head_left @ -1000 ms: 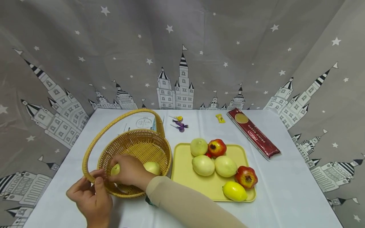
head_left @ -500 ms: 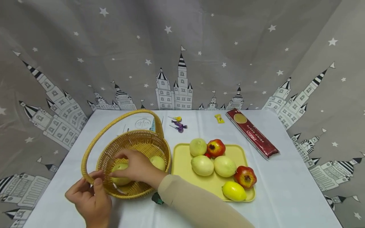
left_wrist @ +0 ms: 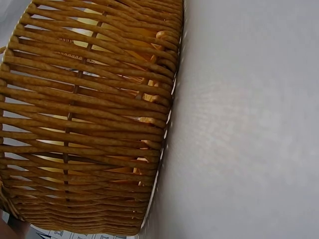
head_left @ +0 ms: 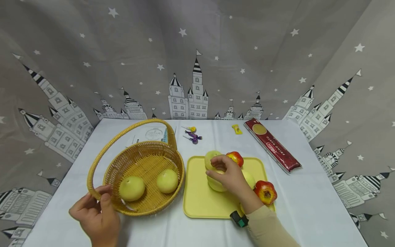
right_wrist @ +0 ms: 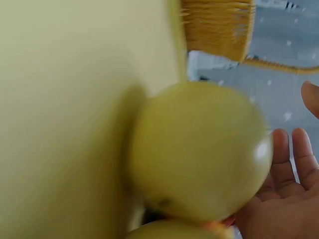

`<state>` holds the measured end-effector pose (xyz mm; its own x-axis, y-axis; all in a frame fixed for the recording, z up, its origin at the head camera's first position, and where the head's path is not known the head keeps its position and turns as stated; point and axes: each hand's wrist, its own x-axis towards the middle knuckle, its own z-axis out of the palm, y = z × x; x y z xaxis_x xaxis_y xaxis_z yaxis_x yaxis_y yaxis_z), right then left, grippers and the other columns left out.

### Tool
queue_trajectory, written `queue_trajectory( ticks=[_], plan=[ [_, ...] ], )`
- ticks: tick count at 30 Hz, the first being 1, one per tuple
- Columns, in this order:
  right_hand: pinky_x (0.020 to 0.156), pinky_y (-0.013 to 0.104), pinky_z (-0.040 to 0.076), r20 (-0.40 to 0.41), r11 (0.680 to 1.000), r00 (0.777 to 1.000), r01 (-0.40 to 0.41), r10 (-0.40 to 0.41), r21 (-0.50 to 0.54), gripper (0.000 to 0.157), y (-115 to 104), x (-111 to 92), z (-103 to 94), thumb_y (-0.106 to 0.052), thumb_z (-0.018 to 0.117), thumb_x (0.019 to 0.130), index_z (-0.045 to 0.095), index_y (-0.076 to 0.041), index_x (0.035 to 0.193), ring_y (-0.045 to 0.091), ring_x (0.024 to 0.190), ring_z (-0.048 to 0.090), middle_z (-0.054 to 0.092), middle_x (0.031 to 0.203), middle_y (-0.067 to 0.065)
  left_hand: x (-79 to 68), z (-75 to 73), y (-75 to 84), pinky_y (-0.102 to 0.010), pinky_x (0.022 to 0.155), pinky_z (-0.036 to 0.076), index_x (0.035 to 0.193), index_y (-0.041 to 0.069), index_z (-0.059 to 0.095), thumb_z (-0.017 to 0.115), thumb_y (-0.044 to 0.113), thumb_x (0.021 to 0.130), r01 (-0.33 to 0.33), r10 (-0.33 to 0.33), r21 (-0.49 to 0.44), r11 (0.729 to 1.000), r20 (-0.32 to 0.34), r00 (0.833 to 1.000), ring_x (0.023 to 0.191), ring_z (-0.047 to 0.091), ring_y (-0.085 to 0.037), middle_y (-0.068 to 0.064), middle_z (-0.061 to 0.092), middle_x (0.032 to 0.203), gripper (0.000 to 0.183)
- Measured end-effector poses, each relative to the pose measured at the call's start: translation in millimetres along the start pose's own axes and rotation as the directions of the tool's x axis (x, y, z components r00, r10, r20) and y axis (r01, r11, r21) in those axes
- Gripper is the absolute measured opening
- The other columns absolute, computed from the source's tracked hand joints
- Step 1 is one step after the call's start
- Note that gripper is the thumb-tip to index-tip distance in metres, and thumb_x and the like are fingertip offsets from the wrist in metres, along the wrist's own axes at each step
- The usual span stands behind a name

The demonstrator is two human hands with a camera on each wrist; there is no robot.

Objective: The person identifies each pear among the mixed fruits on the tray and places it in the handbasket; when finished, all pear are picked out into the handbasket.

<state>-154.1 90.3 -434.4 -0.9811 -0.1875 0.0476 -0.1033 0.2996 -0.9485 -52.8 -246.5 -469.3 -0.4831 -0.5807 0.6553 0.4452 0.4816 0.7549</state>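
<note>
My left hand [head_left: 98, 214] grips the lower end of the handle of a wicker basket [head_left: 145, 145], thumb on the near side. Inside the basket lie two round pale yellow-green fruits, one at left [head_left: 132, 188] and one at right [head_left: 167, 180]. Over the yellow tray [head_left: 197, 209] hovers my right hand [head_left: 232, 176], fingers loosely bent and thumb apart. Just below it is a pale yellow-green fruit [head_left: 216, 184], partly covered. The right wrist view shows that round fruit [right_wrist: 199, 149] large, with the fingers [right_wrist: 282, 152] spread beyond it.
The tray also bears another pale fruit [head_left: 211, 157], one partly behind my wrist [head_left: 249, 179], and two red pomegranates [head_left: 236, 158], [head_left: 265, 192]. Behind lie lollipops [head_left: 192, 135], a yellow wrapped candy [head_left: 237, 129] and a red pasta packet [head_left: 273, 145]. A castle-print curtain [head_left: 197, 34] hangs behind the table.
My right hand has let go of the left fruit in the basket and moved right, out over the tray. My left hand stays on the basket handle.
</note>
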Motion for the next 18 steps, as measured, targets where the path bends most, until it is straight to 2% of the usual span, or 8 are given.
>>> queue_trajectory(
  ticks=[1,3,8,14,18],
  plan=[
    [0.097,0.039,0.049,-0.019,1.000,1.000,-0.017,0.017,-0.013,0.038,5.7,-5.0,-3.9,-0.021,0.082,0.078,0.064,-0.012,0.109,0.020,0.105,0.059,0.063,0.107,0.001,-0.7,0.4,1.4,-0.018,0.087,0.047,0.116,-0.005,0.033,0.051,0.000,0.097,0.006,-0.006,0.001,1.000,-0.001,1.000,0.097,0.060,-0.014,-0.011,0.063,0.104,0.027],
    [0.098,0.038,0.047,-0.043,0.999,0.999,-0.023,0.022,-0.035,0.041,14.2,-12.6,-7.0,-0.026,0.084,0.076,0.064,-0.014,0.109,0.017,0.105,0.058,0.063,0.108,-0.001,-1.8,2.7,3.2,-0.019,0.088,0.047,0.115,-0.006,0.032,0.051,-0.001,0.096,0.009,-0.010,-0.070,0.998,-0.009,1.000,0.096,0.061,-0.016,-0.015,0.063,0.103,0.026],
    [0.097,0.039,0.046,-0.054,0.994,0.998,0.026,-0.032,-0.102,0.047,25.1,-17.4,5.5,-0.035,0.087,0.071,0.064,-0.015,0.107,0.014,0.102,0.057,0.062,0.107,-0.007,-0.3,3.4,3.2,-0.019,0.088,0.048,0.112,-0.007,0.032,0.053,0.001,0.096,-0.014,0.010,-0.164,0.986,-0.024,1.000,0.094,0.061,-0.017,-0.017,0.062,0.101,0.028],
    [0.095,0.038,0.045,0.008,0.973,0.999,0.037,-0.036,-0.226,0.047,39.1,-23.1,19.0,-0.042,0.086,0.068,0.064,-0.022,0.104,0.012,0.101,0.055,0.060,0.107,-0.013,-1.5,3.3,1.8,-0.019,0.087,0.048,0.113,-0.007,0.033,0.055,0.004,0.096,-0.023,0.019,-0.156,0.988,-0.025,1.000,0.093,0.061,-0.016,-0.014,0.063,0.101,0.030],
    [0.095,0.040,0.044,0.020,0.967,0.998,0.055,-0.052,-0.248,0.047,39.1,-25.1,19.8,-0.043,0.086,0.068,0.063,-0.025,0.105,0.014,0.102,0.055,0.060,0.108,-0.012,0.1,3.8,2.4,-0.019,0.087,0.048,0.113,-0.007,0.033,0.054,0.003,0.097,-0.030,0.028,-0.146,0.989,-0.020,0.999,0.094,0.061,-0.016,-0.014,0.063,0.101,0.029]
  ],
)
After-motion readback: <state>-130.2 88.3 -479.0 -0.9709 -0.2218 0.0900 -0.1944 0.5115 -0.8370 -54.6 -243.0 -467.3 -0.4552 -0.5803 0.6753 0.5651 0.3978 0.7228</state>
